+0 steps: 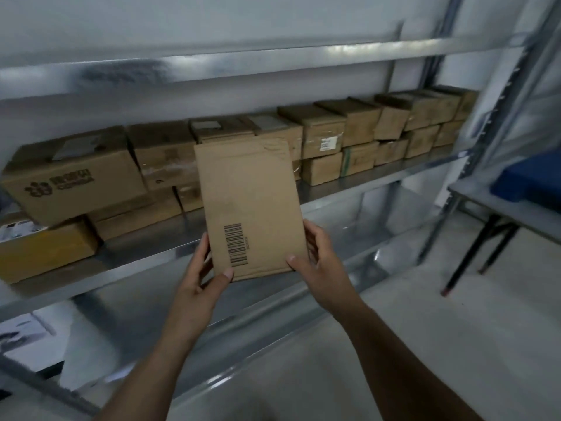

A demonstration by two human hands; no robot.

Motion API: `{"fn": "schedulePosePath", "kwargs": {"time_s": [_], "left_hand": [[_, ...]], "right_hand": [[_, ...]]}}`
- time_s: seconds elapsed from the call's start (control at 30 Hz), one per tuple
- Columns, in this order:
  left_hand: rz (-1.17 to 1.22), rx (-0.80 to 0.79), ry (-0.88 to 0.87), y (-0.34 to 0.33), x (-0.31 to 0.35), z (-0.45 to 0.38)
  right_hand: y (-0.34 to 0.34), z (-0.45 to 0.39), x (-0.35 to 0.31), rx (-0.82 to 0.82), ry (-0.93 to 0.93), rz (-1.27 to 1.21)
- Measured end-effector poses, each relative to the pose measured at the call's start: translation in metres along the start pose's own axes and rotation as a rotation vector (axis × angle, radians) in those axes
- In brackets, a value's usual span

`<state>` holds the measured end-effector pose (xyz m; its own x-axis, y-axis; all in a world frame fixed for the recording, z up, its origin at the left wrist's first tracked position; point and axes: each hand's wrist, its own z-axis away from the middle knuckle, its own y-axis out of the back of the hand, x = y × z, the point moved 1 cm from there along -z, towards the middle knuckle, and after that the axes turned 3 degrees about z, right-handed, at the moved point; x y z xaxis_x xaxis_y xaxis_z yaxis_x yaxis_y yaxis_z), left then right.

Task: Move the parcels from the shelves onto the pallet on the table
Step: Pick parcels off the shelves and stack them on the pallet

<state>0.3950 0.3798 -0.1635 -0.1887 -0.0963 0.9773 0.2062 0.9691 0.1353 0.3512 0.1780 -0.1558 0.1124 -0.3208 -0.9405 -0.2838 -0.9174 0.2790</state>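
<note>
Two hands hold one flat cardboard parcel [250, 208] at its lower corners. The left hand [202, 279] pinches the 7 o'clock corner, thumb on the front face beside the barcode, fingers behind. The right hand [318, 256] pinches the 5 o'clock corner the same way. The hands are apart, one at each side edge, which keeps the thin panel from twisting. The parcel stands nearly upright, top edge tipped slightly toward 11 o'clock, held in the air in front of the middle shelf [334, 189] and clear of it. It appears to be in transit, not yet delivered.

Stacked boxes [328, 138] fill the shelf in a row running from 9 o'clock to 2 o'clock, most in two layers; many remain to be moved. At 3 o'clock stands the table [485, 199], bearing the blue pallet [528, 177], only partly in view. The carry therefore probably calls for a turn toward 3 o'clock.
</note>
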Motion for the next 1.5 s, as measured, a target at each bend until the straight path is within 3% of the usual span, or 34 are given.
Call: {"fn": "schedulePosePath", "kwargs": {"time_s": [0.37,0.9,1.17,1.5], "left_hand": [[0.038,-0.428,-0.015,-0.202,0.004,-0.119],[0.04,-0.842,-0.124,-0.496,0.016,-0.289],[0.009,-0.955,-0.176,-0.647,0.02,-0.34],[-0.022,-1.088,-0.108,-0.853,0.044,-0.393]], "right_hand": [[0.175,-0.039,0.07,0.348,-0.101,0.09],[0.398,-0.132,0.157,0.74,-0.288,0.192],[0.515,-0.167,0.213,0.857,-0.325,0.158],[0.7,-0.213,0.28,0.953,-0.369,0.119]]}}
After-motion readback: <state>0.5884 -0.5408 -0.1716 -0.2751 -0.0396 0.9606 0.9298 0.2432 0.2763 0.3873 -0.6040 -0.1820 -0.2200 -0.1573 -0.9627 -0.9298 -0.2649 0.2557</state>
